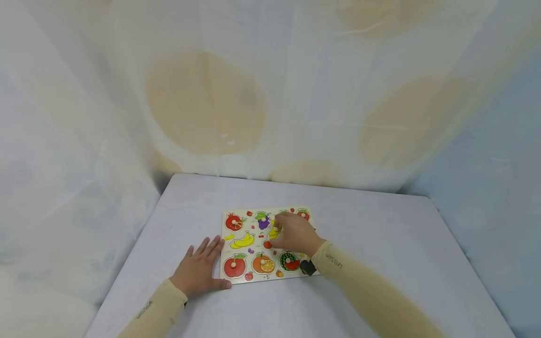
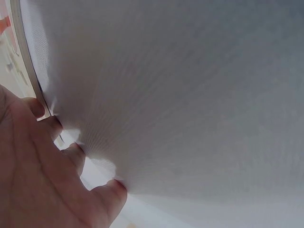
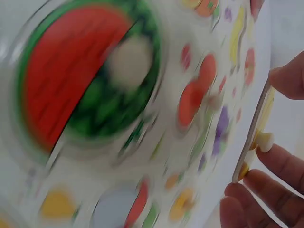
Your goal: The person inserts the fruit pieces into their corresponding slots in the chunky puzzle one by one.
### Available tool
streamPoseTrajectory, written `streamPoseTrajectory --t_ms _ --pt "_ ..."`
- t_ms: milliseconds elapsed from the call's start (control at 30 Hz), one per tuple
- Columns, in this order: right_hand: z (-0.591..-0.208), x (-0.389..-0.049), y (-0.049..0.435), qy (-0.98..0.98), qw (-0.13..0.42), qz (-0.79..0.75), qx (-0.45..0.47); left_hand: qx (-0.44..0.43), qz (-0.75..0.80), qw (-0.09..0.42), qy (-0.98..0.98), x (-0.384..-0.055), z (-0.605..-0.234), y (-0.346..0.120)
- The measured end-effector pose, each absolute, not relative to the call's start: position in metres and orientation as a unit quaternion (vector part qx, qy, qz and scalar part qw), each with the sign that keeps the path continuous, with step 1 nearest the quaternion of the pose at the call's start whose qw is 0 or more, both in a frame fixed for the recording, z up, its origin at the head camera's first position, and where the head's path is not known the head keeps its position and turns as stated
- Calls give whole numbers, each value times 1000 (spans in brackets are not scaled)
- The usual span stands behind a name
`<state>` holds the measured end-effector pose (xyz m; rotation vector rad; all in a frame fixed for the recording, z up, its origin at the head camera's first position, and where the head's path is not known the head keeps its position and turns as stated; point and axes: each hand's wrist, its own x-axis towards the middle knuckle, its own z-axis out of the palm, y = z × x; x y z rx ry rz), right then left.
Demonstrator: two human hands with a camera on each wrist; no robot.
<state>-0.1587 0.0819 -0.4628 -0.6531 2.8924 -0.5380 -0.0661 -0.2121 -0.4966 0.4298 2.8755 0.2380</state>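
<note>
A wooden fruit puzzle board [image 1: 253,277] lies on the white table. My left hand [image 1: 198,270] rests flat at its left edge, fingers spread, with the thumb by the near left corner. In the left wrist view its fingertips [image 2: 114,187] press on the white cloth beside the board's edge. Above the board's middle, my right hand [image 1: 296,232] pinches a yellow fruit puzzle piece [image 1: 274,230] by its rim. The right wrist view shows this piece [image 3: 254,133] nearly edge-on, its pale knob facing the fingers. Which fruit it is, I cannot tell.
Knobbed pieces sit in the board: a pomegranate [image 1: 234,222], grapes [image 1: 263,220], an apple [image 1: 234,266], an orange [image 1: 263,264] and a watermelon [image 1: 289,262]. Bananas [image 1: 243,241] show at the board's left. A spotted curtain [image 1: 296,94] hangs behind the table [image 1: 389,244].
</note>
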Motion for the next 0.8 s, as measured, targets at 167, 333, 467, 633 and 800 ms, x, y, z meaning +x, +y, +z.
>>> streamPoseTrajectory --t_ms 167,333,467,633,800 --pt "-469 -156 51 959 71 -168 -215 155 81 108 979 -66 -496 -210" --pt "-480 -154 34 960 65 -167 -213 161 84 100 978 -66 -495 -208" --pt "-487 -153 26 961 57 -165 -212 164 79 96 979 -65 -496 -208" --pt "-492 -152 19 965 49 -148 -209 163 80 97 979 -65 -497 -208" --pt "-493 -149 14 966 47 -132 -218 162 79 96 979 -64 -498 -207"
